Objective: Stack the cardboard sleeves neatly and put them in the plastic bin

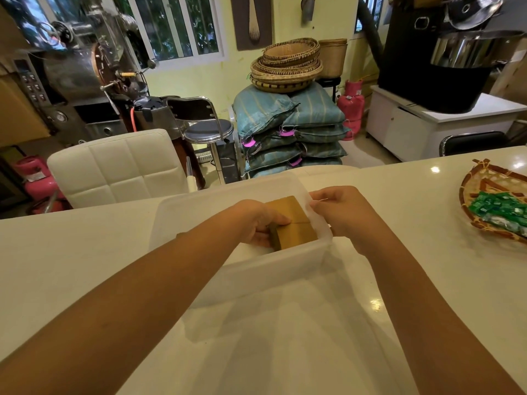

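The stack of cardboard sleeves (pixel 293 223) is already lowered inside the translucent plastic bin (pixel 251 269), at its right side, clasped by the left hand (pixel 256 223). The bin's right rim is pinched by the right hand (pixel 340 213). Only release appears left.

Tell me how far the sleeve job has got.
Done: the cardboard sleeves are gathered into a tidy stack that already sits inside the plastic bin, near its right wall. In hand: the left hand grips the stack's left side while the right hand pinches the bin's right rim. Left: let go of the stack. No loose sleeves show on the table.
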